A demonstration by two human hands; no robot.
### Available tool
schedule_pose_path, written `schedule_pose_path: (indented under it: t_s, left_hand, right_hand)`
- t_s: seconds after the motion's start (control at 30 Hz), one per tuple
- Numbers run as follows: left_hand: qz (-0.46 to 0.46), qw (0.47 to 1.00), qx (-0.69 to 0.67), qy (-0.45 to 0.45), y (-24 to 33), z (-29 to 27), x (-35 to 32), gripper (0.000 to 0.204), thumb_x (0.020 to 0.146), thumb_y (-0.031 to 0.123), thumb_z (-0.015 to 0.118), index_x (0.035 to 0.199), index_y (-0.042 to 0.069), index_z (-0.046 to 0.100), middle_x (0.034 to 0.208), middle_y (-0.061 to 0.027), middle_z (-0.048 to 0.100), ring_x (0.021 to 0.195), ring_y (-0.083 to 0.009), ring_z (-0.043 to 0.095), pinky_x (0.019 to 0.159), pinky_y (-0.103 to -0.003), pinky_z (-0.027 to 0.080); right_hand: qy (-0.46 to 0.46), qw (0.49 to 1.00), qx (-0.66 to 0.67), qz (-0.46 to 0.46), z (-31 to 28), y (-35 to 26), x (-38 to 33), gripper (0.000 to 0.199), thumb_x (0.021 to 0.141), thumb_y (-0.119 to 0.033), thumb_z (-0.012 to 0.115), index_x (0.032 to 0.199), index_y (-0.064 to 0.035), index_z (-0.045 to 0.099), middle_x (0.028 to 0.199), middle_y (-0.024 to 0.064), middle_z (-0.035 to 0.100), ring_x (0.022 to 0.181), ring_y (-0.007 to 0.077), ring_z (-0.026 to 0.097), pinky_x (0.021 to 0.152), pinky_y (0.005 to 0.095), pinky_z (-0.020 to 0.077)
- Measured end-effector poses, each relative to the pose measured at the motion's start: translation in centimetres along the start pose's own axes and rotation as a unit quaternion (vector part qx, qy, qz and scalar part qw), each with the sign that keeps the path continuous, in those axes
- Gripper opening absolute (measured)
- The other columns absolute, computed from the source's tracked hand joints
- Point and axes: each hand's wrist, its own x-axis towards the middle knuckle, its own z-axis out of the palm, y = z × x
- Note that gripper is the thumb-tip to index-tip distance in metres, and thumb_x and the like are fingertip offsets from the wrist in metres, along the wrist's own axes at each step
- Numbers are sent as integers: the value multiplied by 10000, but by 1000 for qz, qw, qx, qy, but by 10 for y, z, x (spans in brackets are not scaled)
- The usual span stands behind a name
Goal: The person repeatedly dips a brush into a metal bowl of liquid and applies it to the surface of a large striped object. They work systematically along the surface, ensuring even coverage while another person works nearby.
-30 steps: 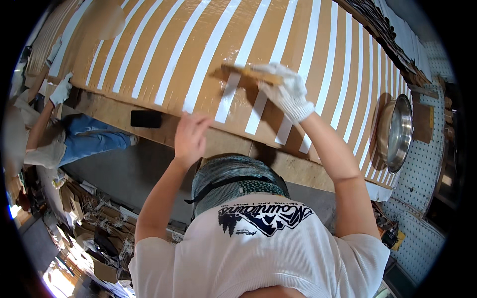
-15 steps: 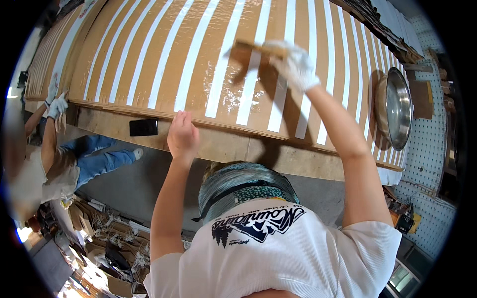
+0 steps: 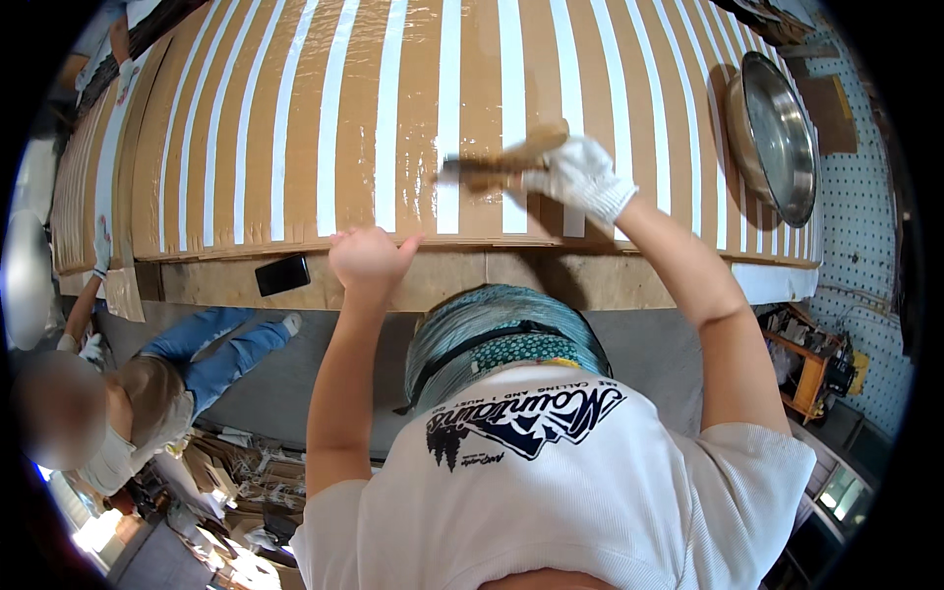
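Over the brown cardboard sheets (image 3: 307, 147), my right hand (image 3: 587, 180), in a white knit glove, grips a flat wooden-handled brush (image 3: 506, 167). The brush is smeared by motion, its dark end pointing left; whether it touches the surface I cannot tell. White strips (image 3: 331, 147) run lengthwise away from me across the cardboard, which looks wet and shiny in places. My bare left hand (image 3: 374, 260) rests at the near edge of the cardboard, thumb stretched out to the right. Nothing shows in it, and its other fingers are bent and partly hidden.
A round metal basin (image 3: 777, 133) with clear liquid stands tilted-looking on the right end of the cardboard. A black phone (image 3: 282, 275) lies on the wooden table ledge (image 3: 211, 282). At left, a co-worker's gloved hand (image 3: 102, 254) touches another striped stack; another person's arm reaches in beyond it.
My right hand with the brush has come nearer to me. My left hand stays by the near edge, its fingers more bent. The whole view has turned and shifted.
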Motion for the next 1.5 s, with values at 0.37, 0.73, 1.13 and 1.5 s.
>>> schedule_pose_path:
  t_s: [0.37,0.73,1.13,1.5]
  left_hand:
    - [-58,956,117,-264,34,-25,34,948,799,846,308,968,25,752,1033,-245,685,1058,-381,608,1050,-506,336]
    - [-185,918,74,-344,46,-31,53,1313,649,901,480,1291,-241,397,1366,-394,409,1357,-469,331,1092,-412,326]
    - [-113,965,98,-216,39,-17,40,1190,681,851,517,1189,-226,509,1233,-379,531,1256,-470,452,1016,-412,418]
    - [-73,973,153,-156,35,-1,22,1035,740,852,443,1035,-112,678,1122,-298,634,1126,-451,554,950,-416,464]
  right_hand:
    - [74,992,107,4,-42,32,32,379,772,-369,721,1000,-74,654,861,147,650,809,319,662,718,392,541]
    - [293,946,91,103,-169,209,341,435,804,-424,698,1014,-46,649,1028,218,655,980,358,639,864,423,506]
    - [380,925,-16,4,-152,182,301,294,821,-330,675,952,-67,667,908,177,668,871,359,653,727,433,518]
    - [223,953,-39,-201,37,59,-28,297,764,-158,602,1061,-172,587,866,47,586,797,222,609,615,334,484]
